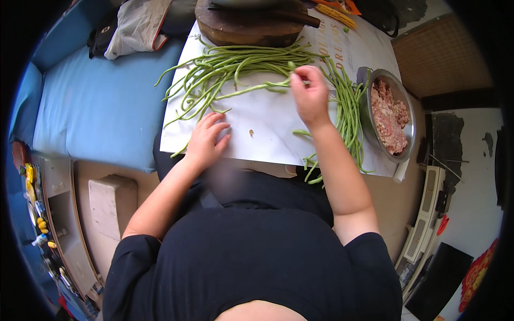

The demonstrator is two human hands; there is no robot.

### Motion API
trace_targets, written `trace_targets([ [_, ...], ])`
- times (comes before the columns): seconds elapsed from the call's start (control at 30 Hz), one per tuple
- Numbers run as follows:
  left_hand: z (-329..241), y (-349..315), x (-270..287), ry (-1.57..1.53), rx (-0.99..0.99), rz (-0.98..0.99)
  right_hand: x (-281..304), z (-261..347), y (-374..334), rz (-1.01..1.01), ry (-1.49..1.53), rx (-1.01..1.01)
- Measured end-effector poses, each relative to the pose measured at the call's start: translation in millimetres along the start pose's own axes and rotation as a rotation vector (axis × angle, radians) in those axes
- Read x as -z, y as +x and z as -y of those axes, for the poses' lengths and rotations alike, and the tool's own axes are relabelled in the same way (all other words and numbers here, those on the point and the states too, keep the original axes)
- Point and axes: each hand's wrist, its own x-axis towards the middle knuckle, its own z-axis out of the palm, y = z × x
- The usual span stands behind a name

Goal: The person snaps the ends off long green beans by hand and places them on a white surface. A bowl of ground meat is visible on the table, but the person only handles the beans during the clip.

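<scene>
A loose heap of long green beans [241, 61] lies across the table, tangled toward its left side. My right hand [311, 96] is closed in a pinch at the heap's right end, with a green bean tip showing at the fingertips. One long bean [249, 92] stretches leftward from beside that hand. My left hand [206, 140] rests at the table's near edge with fingers apart, holding nothing, close to the bean ends. A second bundle of long beans [348, 109] runs down the right side, beyond my right forearm.
At the table's right edge stands a metal bowl [367, 115] of minced meat [390, 117]. A round wooden chopping board [249, 33] with a dark blade on it sits at the back, near a corn cob [335, 16]. A blue sofa [101, 107] adjoins the white-covered table [267, 144] on the left.
</scene>
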Motion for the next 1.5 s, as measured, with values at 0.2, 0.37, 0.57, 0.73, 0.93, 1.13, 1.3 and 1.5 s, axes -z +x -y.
trace_targets([
  [0.2,5,5,-6,-0.300,0.203,-0.078,29,38,-20,0.122,0.640,-0.556],
  [0.37,2,11,7,-0.166,0.349,-0.095,26,41,-40,0.277,0.628,-0.723],
  [0.57,4,-3,2,-0.607,0.435,-0.253,10,64,-59,0.400,0.647,-0.664],
  [0.73,17,14,14,-0.414,0.437,-0.399,9,44,-62,0.253,0.547,-0.716],
  [0.93,25,68,31,-0.215,0.675,-0.054,9,25,-56,0.019,0.415,-0.765],
  [1.13,23,67,23,-0.475,0.532,-0.153,9,38,-84,0.194,0.528,-0.805],
  [1.3,-50,36,35,-1.219,0.452,0.004,5,61,-93,0.352,0.856,-0.978],
  [1.5,-68,0,35,-1.233,0.612,0.480,19,53,-91,0.352,1.028,-0.894],
])
